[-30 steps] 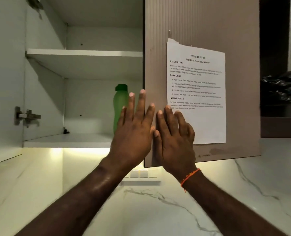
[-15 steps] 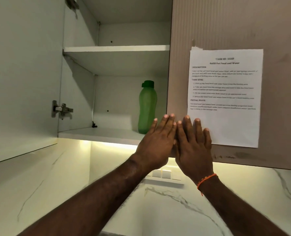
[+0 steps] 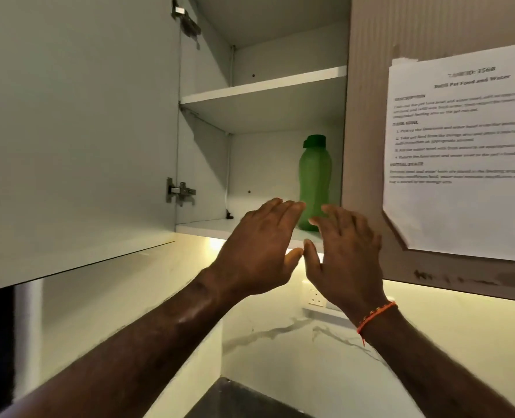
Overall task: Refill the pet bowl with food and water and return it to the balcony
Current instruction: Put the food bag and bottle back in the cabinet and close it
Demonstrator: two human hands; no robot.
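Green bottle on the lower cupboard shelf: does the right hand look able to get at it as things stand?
Probably yes. The cupboard door stands open, the green bottle stands alone on the lower shelf, and the right hand, fingers straight, is raised just before it with nothing between.

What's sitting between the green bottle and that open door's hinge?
Nothing: in the head view, the shelf is bare from the green bottle to the lower hinge.

A printed sheet (image 3: 467,152) stuck on the closed cupboard door (image 3: 368,116) at right carries the only writing. Its top line ends in "ID: 3568"; beneath it, the title reads roughly "Refill Pet Food and Water". Bold headings "DESCRIPTION", "TASK GOAL" and "INITIAL STATE" follow, the smaller lines too blurred to read.
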